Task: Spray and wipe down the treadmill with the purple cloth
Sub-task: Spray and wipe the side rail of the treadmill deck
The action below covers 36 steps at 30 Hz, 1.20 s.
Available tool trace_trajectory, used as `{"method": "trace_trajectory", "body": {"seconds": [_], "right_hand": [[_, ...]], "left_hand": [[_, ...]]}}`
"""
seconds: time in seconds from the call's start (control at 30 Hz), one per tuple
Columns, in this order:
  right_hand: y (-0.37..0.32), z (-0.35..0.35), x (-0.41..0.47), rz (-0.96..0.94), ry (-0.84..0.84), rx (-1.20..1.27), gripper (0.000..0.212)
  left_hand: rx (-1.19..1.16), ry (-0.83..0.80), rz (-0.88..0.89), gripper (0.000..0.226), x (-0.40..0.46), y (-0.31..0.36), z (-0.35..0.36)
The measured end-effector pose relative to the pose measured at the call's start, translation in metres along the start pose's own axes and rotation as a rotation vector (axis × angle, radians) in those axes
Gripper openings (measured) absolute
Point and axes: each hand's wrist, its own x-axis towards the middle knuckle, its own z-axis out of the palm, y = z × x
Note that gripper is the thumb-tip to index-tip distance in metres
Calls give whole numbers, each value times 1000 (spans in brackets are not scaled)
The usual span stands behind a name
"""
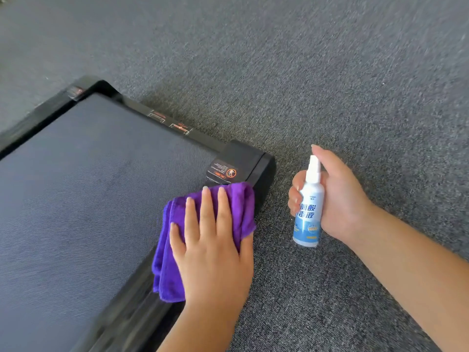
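left hand point(210, 240) lying flat, fingers straight, pressing folded purple microfibre cloth point(203, 224) on flat black treadmill point(241, 158) edge | right hand point(337, 196), at 3 o'clock of cloth, gripping small white-blue plastic spray bottle point(308, 207) over grey carpet floor point(330, 72)

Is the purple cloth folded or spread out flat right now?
Folded: the purple cloth shows stacked layers at its lower edge, bunched under the left hand on the treadmill rail.
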Motion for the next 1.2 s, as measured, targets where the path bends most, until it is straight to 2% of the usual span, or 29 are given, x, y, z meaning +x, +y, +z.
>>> {"method": "trace_trajectory", "body": {"seconds": [0.17,0.43,0.5,0.57,0.67,0.87,1.2], "right_hand": [[4,-9,6,45,5,20,63],[26,-21,14,118,56,220,57],[36,-24,17,135,72,263,61],[45,-24,19,158,88,312,63],[60,-22,19,188,104,353,61],[79,-11,17,230,154,395,54],[95,-8,1,306,155,498,63]], "left_hand": [[-41,-73,14,74,65,33,7],[44,-267,330,60,172,52,2],[81,-267,415,54,182,54,3],[44,-222,463,60,180,47,3],[-93,-170,466,70,168,28,7],[-314,-53,439,61,135,-15,11],[-391,-56,372,56,125,-20,10]]}}
